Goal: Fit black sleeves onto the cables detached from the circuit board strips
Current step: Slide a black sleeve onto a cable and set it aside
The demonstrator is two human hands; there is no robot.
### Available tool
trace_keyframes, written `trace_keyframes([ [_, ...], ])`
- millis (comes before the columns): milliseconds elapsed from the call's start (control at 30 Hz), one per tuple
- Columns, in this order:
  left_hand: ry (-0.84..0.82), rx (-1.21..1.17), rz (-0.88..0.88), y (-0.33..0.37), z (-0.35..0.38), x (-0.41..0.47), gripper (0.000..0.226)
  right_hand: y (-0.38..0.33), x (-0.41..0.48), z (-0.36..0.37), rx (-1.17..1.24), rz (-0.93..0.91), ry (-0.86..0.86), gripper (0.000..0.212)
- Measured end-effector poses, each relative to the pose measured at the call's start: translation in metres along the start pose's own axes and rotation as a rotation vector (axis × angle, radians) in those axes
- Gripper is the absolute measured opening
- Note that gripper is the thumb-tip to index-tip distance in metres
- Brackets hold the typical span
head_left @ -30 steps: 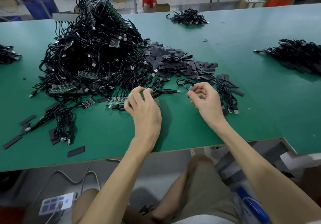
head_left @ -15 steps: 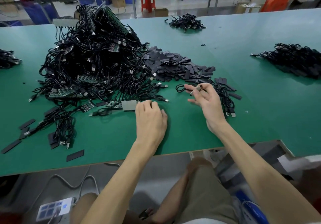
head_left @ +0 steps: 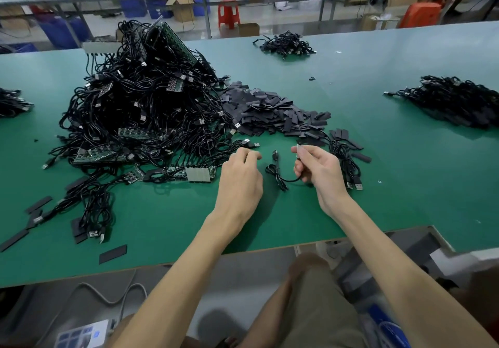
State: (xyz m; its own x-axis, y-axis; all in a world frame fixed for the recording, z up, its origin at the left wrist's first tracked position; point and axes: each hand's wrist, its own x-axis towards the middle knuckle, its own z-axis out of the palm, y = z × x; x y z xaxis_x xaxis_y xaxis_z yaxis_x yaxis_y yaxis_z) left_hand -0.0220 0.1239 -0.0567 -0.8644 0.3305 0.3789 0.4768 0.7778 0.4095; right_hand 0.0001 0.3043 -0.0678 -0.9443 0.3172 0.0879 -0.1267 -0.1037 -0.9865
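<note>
Behind both hands, toward the table (head_left: 405,185) centre, lie a cable heap (head_left: 140,110) with circuit board strips (head_left: 102,155) and a pile of black sleeves (head_left: 270,110). The right hand (head_left: 321,175) is raised, pinching one cable (head_left: 278,176) end between thumb and forefinger; the cable loops onto the table. The left hand (head_left: 240,183) hovers palm down, fingers loosely curled, with nothing visibly held.
</note>
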Motion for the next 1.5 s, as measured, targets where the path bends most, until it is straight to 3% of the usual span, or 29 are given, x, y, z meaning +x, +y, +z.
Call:
trace_keyframes([
  [133, -0.115, -0.143, 0.031, 0.008, 0.003, 0.042, 0.040, 0.002, 0.002, 0.000, -0.037, 0.028, 0.035, 0.023],
  [367, -0.489, -0.065, 0.204, 0.030, 0.038, 0.097, 0.062, 0.002, 0.004, 0.002, -0.046, 0.014, 0.087, 0.025],
  [467, -0.564, 0.029, 0.263, 0.025, 0.054, 0.099, 0.056, 0.003, 0.004, 0.002, -0.017, 0.011, 0.149, 0.026],
  [867, -0.101, 0.224, 0.283, 0.013, 0.047, 0.056, 0.025, 0.003, 0.006, 0.003, 0.011, 0.010, 0.144, 0.025],
  [1200, -0.095, 0.167, 0.085, 0.000, 0.034, 0.042, 0.029, 0.005, 0.006, 0.004, -0.037, 0.000, 0.104, 0.027],
  [1500, 0.041, 0.239, 0.203, -0.005, 0.041, 0.035, 0.009, 0.010, 0.007, 0.004, -0.065, -0.047, 0.052, 0.025],
])
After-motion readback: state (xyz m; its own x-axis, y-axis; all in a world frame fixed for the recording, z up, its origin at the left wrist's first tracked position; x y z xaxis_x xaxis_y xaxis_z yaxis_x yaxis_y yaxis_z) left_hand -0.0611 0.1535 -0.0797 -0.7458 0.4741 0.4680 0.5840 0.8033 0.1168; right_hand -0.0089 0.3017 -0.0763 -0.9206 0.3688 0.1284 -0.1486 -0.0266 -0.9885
